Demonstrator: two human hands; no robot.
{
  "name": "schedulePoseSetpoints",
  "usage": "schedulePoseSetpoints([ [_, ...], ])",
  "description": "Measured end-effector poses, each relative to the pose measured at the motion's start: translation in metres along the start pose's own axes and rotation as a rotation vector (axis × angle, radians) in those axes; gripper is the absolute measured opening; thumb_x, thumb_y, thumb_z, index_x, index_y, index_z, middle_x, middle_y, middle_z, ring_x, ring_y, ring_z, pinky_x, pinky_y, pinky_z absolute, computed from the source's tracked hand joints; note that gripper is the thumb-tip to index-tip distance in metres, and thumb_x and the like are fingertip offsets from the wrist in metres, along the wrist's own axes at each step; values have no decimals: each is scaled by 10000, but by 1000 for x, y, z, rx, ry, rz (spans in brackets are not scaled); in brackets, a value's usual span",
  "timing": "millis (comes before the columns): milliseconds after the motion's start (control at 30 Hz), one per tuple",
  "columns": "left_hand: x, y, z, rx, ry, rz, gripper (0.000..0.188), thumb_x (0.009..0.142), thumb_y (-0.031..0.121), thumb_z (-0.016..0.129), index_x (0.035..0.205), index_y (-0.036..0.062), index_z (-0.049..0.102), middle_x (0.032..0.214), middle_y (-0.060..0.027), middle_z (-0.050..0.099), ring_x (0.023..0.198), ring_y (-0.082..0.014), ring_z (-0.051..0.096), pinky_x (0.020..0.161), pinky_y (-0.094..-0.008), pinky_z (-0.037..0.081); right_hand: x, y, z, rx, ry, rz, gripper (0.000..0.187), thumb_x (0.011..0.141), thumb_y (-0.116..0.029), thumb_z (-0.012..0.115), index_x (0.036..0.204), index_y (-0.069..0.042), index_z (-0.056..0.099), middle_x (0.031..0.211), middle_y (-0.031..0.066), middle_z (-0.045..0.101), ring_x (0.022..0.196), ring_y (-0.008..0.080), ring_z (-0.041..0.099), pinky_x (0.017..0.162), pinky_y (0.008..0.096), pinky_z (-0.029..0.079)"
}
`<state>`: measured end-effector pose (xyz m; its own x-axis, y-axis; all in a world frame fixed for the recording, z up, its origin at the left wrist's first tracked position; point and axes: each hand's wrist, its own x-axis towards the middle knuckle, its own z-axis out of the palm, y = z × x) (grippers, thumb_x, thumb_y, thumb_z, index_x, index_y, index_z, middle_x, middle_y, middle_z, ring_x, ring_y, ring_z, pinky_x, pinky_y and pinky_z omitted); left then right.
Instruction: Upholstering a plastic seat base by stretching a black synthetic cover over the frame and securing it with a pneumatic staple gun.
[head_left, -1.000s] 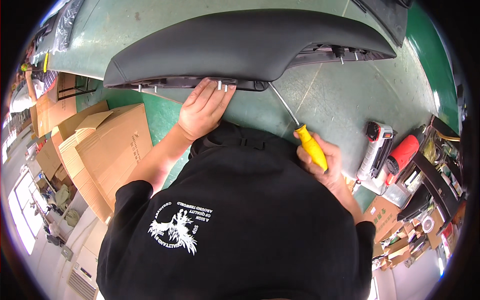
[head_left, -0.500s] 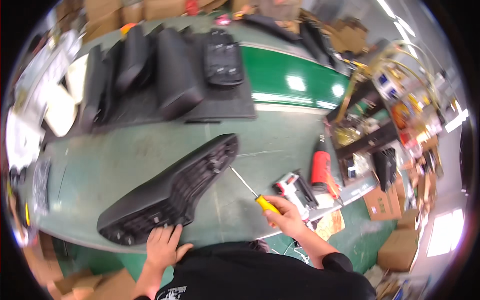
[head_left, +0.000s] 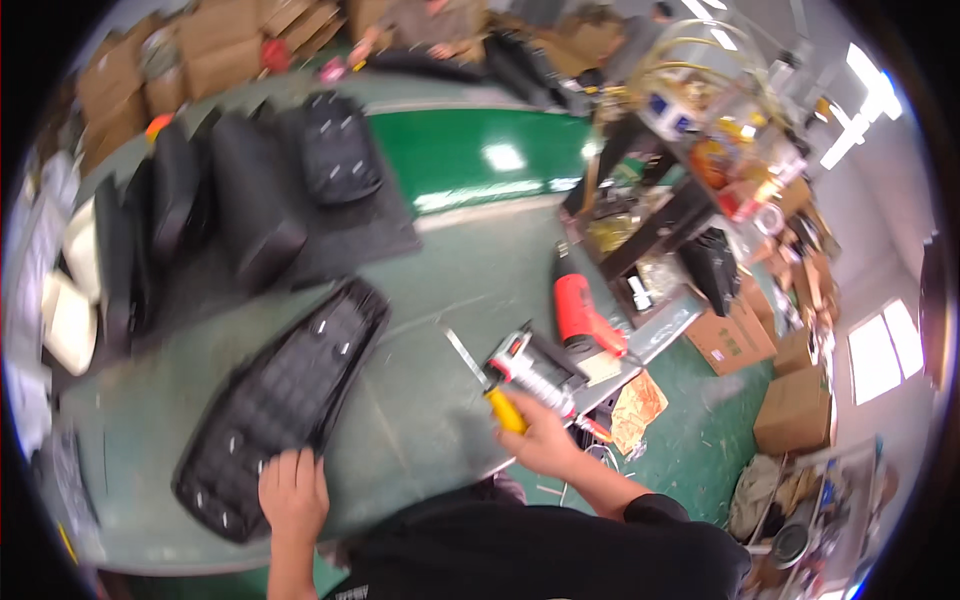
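A long black padded panel (head_left: pixel 285 405) lies on the green-topped table (head_left: pixel 420 385), its gridded plastic underside facing up and bright metal clips along it. My left hand (head_left: pixel 295 495) grips the panel's near edge, fingers together over the rim; the thumb is hidden. To the right, my right hand (head_left: pixel 542 438) is closed around the yellow handle of a screwdriver (head_left: pixel 505 410). Its metal shaft points away and to the left, above the table and apart from the panel. Just beyond this hand lies a red-and-grey power tool (head_left: pixel 530 370).
A red heat gun (head_left: pixel 575 308) lies by the cluttered shelf rack (head_left: pixel 650 235) at the right. More black padded parts (head_left: pixel 250 200) rest on a dark mat (head_left: pixel 385 240) at the far left. Cardboard boxes (head_left: pixel 790 410) stand on the floor. Another person (head_left: pixel 430 30) is across the table.
The panel has tipped over, so its underside now shows fully. My left hand has moved with its edge. The view has swung right; the screwdriver stays in my right hand.
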<state>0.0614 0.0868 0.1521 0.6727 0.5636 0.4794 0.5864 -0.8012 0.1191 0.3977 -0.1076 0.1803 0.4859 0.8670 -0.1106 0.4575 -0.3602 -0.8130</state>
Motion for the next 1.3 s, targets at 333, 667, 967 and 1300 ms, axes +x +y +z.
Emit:
schedulePoseSetpoints([
  [333,-1,-6,26,-128,125,-129,348,794,116,855,1119,51,749,1029,-90,686,865,-277,664,778,-387,546,24,-57,24,150,-353,17,604,934,47,689,1516,-7,538,1170,127,717,1065,194,705,971,327,553],
  [667,-77,12,54,11,149,-91,353,771,106,853,1116,63,798,1060,-37,732,847,-217,651,758,-349,550,22,-71,45,-89,-639,-388,523,877,62,747,1391,26,659,1155,198,729,981,300,737,887,339,570],
  [967,-94,30,59,-18,66,-145,644,798,454,815,1275,28,735,1243,-83,707,1104,-261,661,1030,-420,553,13,-60,58,-214,-628,-412,505,874,51,747,1372,-22,700,1075,167,712,874,308,722,807,346,582],
  [1300,-120,11,47,27,-195,-40,648,895,420,711,1425,53,643,1477,-64,610,1333,-267,591,1197,-429,434,21,-69,57,-416,-622,-510,475,884,6,747,1346,-105,743,1019,102,687,687,253,680,625,366,568],
])
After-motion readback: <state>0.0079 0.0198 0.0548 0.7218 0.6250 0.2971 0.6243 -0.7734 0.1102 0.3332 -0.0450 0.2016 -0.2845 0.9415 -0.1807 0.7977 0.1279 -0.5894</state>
